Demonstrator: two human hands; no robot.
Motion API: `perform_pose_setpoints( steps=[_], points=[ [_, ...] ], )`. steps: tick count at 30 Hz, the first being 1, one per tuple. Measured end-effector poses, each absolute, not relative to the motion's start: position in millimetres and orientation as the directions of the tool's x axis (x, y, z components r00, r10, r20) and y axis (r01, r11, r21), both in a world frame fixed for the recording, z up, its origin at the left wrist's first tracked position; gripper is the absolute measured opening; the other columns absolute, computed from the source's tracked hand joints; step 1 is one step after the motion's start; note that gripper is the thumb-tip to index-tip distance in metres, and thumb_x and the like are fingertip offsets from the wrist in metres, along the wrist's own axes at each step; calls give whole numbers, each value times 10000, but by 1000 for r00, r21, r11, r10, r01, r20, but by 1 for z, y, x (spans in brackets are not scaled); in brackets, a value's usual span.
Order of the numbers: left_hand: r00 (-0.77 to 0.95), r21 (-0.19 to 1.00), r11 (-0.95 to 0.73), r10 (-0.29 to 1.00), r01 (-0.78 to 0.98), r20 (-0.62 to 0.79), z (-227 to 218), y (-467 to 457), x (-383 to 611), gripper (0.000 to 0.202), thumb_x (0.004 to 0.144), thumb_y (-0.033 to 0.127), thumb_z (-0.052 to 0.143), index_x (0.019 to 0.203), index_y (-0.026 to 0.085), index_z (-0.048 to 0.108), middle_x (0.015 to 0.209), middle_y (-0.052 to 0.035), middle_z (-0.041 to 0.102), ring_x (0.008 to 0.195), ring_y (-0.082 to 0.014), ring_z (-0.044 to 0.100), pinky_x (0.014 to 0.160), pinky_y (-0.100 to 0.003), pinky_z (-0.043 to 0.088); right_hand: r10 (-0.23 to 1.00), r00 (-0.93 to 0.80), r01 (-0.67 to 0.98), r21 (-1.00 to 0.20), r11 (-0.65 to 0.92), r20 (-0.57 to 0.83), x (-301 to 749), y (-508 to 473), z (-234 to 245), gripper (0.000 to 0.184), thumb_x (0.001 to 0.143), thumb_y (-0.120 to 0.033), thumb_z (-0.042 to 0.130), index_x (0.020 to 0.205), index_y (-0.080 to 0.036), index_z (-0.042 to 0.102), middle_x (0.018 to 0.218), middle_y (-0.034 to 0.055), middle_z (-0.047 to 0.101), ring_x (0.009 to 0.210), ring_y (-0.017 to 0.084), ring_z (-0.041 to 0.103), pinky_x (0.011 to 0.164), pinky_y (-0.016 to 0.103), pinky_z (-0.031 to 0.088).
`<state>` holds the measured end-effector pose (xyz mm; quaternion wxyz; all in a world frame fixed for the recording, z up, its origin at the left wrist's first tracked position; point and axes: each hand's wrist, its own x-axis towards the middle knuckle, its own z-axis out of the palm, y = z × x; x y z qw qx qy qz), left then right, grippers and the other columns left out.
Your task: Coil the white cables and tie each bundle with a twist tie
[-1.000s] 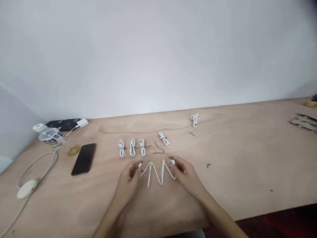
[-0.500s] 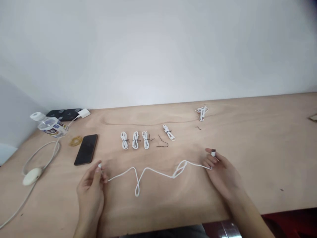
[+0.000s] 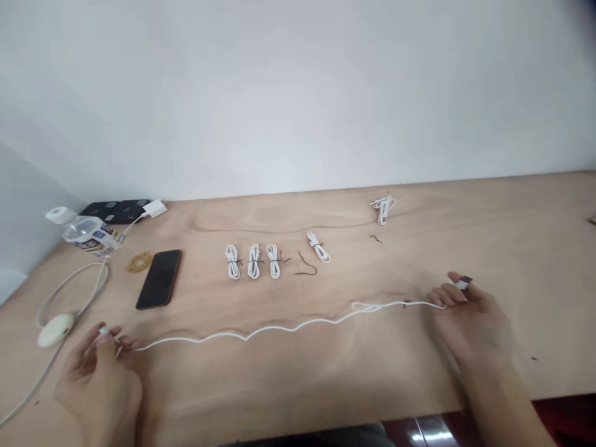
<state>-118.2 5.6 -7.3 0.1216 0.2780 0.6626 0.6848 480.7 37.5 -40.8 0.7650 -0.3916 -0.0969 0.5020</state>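
Pinching both ends of white cable (image 3: pixel 288 327), fingers closed: left hand (image 3: pixel 95 369) at 8 o'clock, right hand (image 3: pixel 470 323) at 4 o'clock; cable spanning wooden table (image 3: pixel 326 385) at 6 o'clock. Risk: loop (image 3: pixel 365 307) kinking under harder pull.

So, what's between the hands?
A white cable runs from the left hand to the right hand, wavy, with a small loop near the right, in the head view.

White cable (image 3: pixel 316 321) now nearly straight
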Motion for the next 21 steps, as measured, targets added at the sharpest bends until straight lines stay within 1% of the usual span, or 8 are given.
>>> perform_pose_setpoints(
  steps=[3, 5, 9, 12, 14, 16, 18, 21],
  points=[
    [-804, 979, -203, 577, 28, 143, 1, 6, -104, 311, 752, 296, 897, 1018, 227, 752, 876, 7, 689, 694, -130, 560, 633, -273, 457, 891, 381, -675, -732, 86, -247, 457, 36, -36, 88, 925, -225, 649, 996, -208, 697, 730, -51, 328, 600, 118, 352, 518, 240, 447],
    [-741, 973, -228, 659, -32, 130, 5, 5, -88, 293, 768, 259, 874, 1034, 208, 759, 902, -5, 680, 707, -125, 538, 641, -266, 441, 909, 343, -620, -784, 30, -237, 436, 33, -32, 114, 920, -305, 720, 982, -209, 716, 745, -40, 369, 631, 123, 391, 545, 244, 454],
    [-584, 972, -221, 801, -80, 134, 7, -4, -53, 194, 811, 264, 812, 980, 190, 754, 864, -12, 642, 705, -129, 501, 618, -252, 394, 928, 325, -447, -894, -19, -182, 403, 20, -29, 207, 815, -335, 833, 965, -205, 773, 895, 37, 600, 714, 148, 476, 632, 287, 481],
    [-438, 979, -64, 887, 194, 145, 7, -9, -27, 172, 881, 359, 747, 961, 208, 761, 856, -28, 663, 719, -175, 538, 651, -286, 437, 945, 300, -192, -978, -77, -133, 390, 12, -26, 212, 814, -378, 830, 964, -234, 791, 946, 66, 690, 801, 212, 574, 721, 342, 503],
    [-238, 902, -24, 961, 430, 139, 11, -6, -8, 191, 864, 394, 771, 940, 219, 764, 838, -32, 677, 717, -199, 561, 645, -295, 446, 967, 241, 40, -994, -100, -87, 383, 11, -21, 199, 866, -421, 775, 967, -250, 791, 956, 69, 724, 899, 262, 630, 790, 370, 509],
    [-83, 817, -74, 986, 571, 147, 16, 4, 12, 164, 899, 393, 743, 886, 230, 745, 768, -16, 662, 647, -183, 541, 627, -291, 434, 988, 150, 209, -975, -76, -45, 375, 14, -16, 234, 927, -460, 695, 1011, -262, 788, 1042, 72, 751, 1015, 299, 653, 877, 398, 508],
    [59, 751, -171, 983, 637, 173, 21, 19, 31, 142, 928, 371, 710, 904, 235, 745, 810, -25, 699, 681, -193, 585, 652, -296, 444, 997, 74, 285, -958, -36, -15, 366, 19, -11, 290, 970, -488, 630, 1099, -271, 772, 1147, 69, 754, 1103, 314, 649, 955, 419, 494],
    [244, 686, -281, 957, 671, 154, 29, 43, 56, 123, 955, 343, 675, 955, 235, 736, 875, -25, 744, 718, -194, 628, 698, -305, 458, 999, 19, 345, -938, -43, -38, 352, 26, -10, 347, 1008, -516, 574, 1200, -270, 725, 1158, 64, 749, 1026, 288, 655, 914, 404, 495]
  ],
)
